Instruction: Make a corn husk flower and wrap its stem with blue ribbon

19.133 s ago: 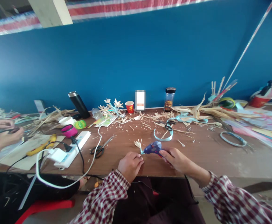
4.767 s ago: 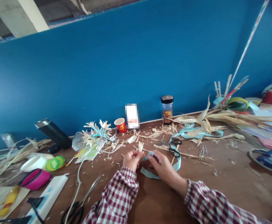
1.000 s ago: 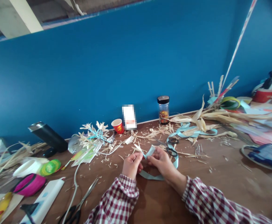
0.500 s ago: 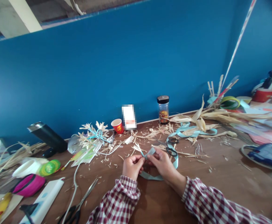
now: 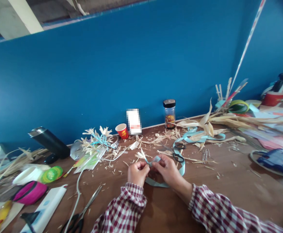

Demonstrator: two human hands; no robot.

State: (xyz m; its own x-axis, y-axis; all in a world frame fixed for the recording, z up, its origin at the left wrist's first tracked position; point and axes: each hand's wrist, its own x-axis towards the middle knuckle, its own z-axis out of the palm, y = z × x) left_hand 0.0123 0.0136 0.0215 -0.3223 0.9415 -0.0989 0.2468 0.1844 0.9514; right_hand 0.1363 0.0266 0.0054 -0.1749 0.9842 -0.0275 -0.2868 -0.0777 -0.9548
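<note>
Close together at the middle of the head view, my two hands pinch over a small corn-husk flower with a blue-wrapped stem. My left hand (image 5: 136,174) grips the stem between thumb and fingers, and the pale husk petals (image 5: 140,155) stick up just beyond. Thumb and forefinger of my right hand (image 5: 169,170) are closed on a light blue ribbon (image 5: 182,166) where it meets the stem. From there the ribbon loops below and around the right hand and runs back over the table. Small black-handled scissors (image 5: 179,157) lie behind the right hand. My fingers partly hide the stem.
Large scissors (image 5: 86,207) lie at front left beside a white cable and power strip (image 5: 46,207). A bunch of husk flowers (image 5: 99,140), a red paper cup (image 5: 122,131) and a lidded jar (image 5: 169,115) stand at the back. A glue gun (image 5: 276,160) lies right; husk scraps are scattered about.
The ribbon end between my hands has folded lower, closer to the stem. My right fingers have shifted slightly left and bent in more. The left hand has barely moved.
</note>
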